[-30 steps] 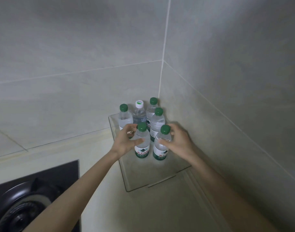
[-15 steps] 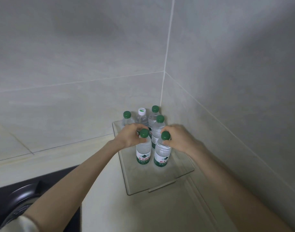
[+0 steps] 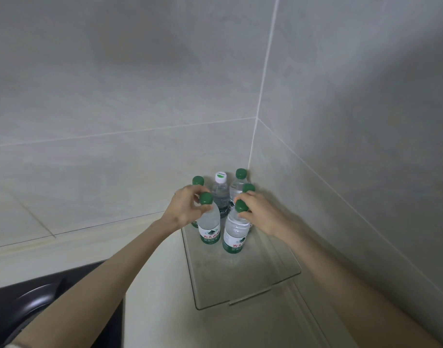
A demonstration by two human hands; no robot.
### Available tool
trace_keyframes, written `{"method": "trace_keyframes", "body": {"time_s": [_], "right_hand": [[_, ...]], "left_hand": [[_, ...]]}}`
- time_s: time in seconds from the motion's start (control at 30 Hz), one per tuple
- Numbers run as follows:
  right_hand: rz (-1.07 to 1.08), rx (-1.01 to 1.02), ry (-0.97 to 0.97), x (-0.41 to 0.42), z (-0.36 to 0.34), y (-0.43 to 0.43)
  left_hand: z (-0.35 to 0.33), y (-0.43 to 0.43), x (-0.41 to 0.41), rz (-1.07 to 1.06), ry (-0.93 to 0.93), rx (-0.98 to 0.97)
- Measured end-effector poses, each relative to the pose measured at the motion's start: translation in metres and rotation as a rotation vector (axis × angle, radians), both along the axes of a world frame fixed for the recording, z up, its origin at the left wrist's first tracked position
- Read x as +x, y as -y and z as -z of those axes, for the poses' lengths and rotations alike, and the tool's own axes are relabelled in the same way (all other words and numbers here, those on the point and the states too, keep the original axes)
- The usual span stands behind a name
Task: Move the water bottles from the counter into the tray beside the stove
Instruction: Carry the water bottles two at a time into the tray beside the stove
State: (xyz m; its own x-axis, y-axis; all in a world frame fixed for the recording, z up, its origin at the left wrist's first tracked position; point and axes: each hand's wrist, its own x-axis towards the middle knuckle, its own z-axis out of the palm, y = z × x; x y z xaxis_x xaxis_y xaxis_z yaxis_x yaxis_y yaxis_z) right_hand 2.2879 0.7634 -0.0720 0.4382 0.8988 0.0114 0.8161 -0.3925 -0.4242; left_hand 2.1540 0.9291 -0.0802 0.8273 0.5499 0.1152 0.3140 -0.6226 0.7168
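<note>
A clear tray (image 3: 243,287) lies in the corner of the counter, right of the stove. Several water bottles stand in its far end. My left hand (image 3: 185,209) holds the neck of a green-capped bottle (image 3: 210,227) at the front left. My right hand (image 3: 259,213) grips the neck of another green-capped bottle (image 3: 235,234) at the front right. Both bottles stand upright in the tray. Behind them stand a white-capped bottle (image 3: 220,194) and three more green-capped bottles, partly hidden by my hands.
The black stove (image 3: 34,305) sits at the lower left, partly behind my left forearm. Grey tiled walls (image 3: 341,121) close the corner behind and to the right of the tray. Pale counter (image 3: 160,310) runs between stove and tray.
Both hands slid up from the bottle bodies to the necks just under the caps. The view tilted upward, so the stove shows less.
</note>
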Motion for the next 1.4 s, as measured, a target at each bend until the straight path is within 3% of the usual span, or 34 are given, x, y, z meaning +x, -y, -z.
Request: {"method": "trace_keyframes", "body": {"time_s": [0.27, 0.6, 0.8, 1.1, 1.4], "right_hand": [[-0.019, -0.065, 0.049, 0.003, 0.003, -0.037], [0.016, -0.002, 0.056, 0.008, 0.016, -0.051], [0.097, 0.094, 0.0, 0.009, 0.016, -0.05], [0.131, 0.178, 0.014, -0.014, -0.034, -0.033], [0.055, 0.358, -0.133, -0.087, -0.099, 0.012]], "left_hand": [[0.01, -0.012, 0.005, 0.039, -0.072, 0.052], [0.016, -0.016, 0.004, 0.072, -0.045, 0.106], [0.01, -0.012, 0.003, 0.059, -0.053, -0.006], [-0.041, -0.003, -0.031, -0.041, 0.139, -0.033], [-0.113, 0.037, -0.122, -0.066, 0.3, -0.008]]}}
